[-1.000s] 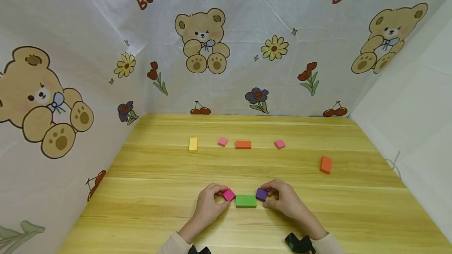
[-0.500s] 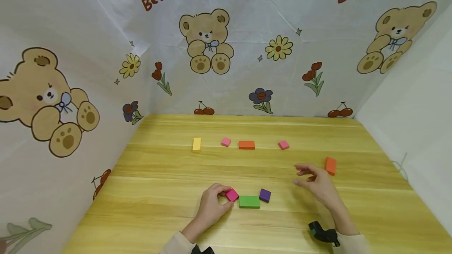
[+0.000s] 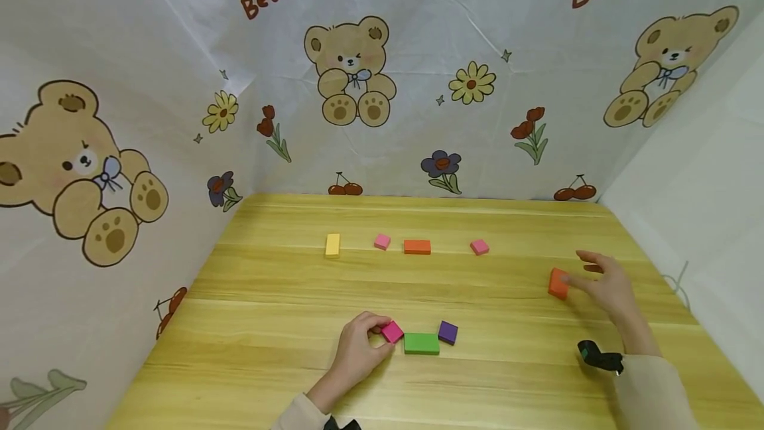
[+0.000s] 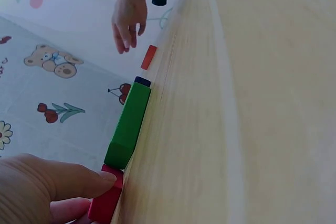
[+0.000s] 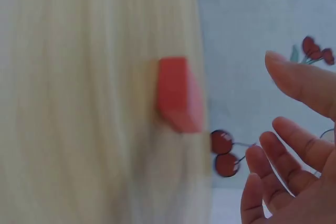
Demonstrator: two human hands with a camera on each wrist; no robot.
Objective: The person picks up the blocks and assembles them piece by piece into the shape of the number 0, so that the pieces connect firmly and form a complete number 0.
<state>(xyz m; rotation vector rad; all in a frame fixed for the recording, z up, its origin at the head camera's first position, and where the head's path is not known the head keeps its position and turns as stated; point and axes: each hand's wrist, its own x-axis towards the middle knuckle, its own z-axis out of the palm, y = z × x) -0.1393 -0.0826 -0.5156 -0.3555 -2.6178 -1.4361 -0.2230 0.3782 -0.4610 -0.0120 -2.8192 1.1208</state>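
With the green block (image 3: 421, 344) as my landmark, I pinch the magenta block (image 3: 392, 332) between the fingers of my left hand (image 3: 358, 345), at the green block's left end. It sits turned askew, one corner up against that end. If I twist or squeeze unevenly here, I could shove the green block sideways into the purple block (image 3: 448, 333), which sits crooked at its right end; whether those two touch I cannot tell.

My right hand (image 3: 610, 287) is well off to the right of the green block and farther from me, fingers wide and holding nothing. It hovers by the outer orange block (image 3: 558, 286), which lies slanted on the surface (image 3: 507, 383). The head view sets my thumb over that block's edge; my right wrist view shows a gap, so I judge there is no grip. Closing with the thumb too low or early could knock the block away or spin it. Looking over there, I might also let my left fingers drift and spoil the corner contact beside the green block.
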